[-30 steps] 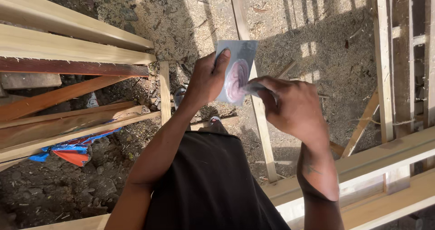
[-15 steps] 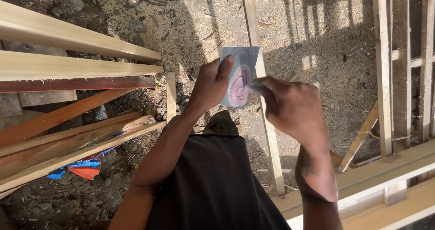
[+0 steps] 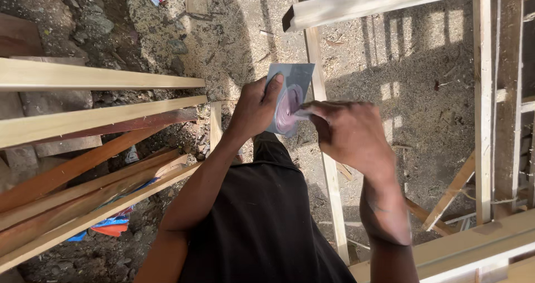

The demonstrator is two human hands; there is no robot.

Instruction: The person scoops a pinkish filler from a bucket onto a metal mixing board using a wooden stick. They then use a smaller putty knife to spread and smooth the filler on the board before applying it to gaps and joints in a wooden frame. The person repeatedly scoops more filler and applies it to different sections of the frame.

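Two hands met over a small flat plate (image 3: 292,96) held out at chest height above the sawdust-strewn ground (image 3: 423,82). The left hand (image 3: 253,110) gripped the plate by its near edge, thumb laid across the face and the other fingers tucked behind it. On the plate sat a smear of pinkish-purple paste (image 3: 288,105) — probably filler or putty, though the view was too soft to be sure. The right hand (image 3: 348,135) was closed around something thin at the paste; its blade or tip showed only as a pale sliver, so what it pinched could not be told for certain.

Around the person lay long pale timber battens (image 3: 100,79) on the left, a reddish plank (image 3: 72,168) slanting beneath them, and an upright wooden frame (image 3: 484,110) on the right. One narrow batten (image 3: 329,166) ran along the ground beneath the hands.

Judging from this, the risk lay in the grip: the plate was held by one edge only, so a firm scrape from the right hand could tip it and slide the paste off onto the dirt — or onto the black shirt (image 3: 262,227) below.
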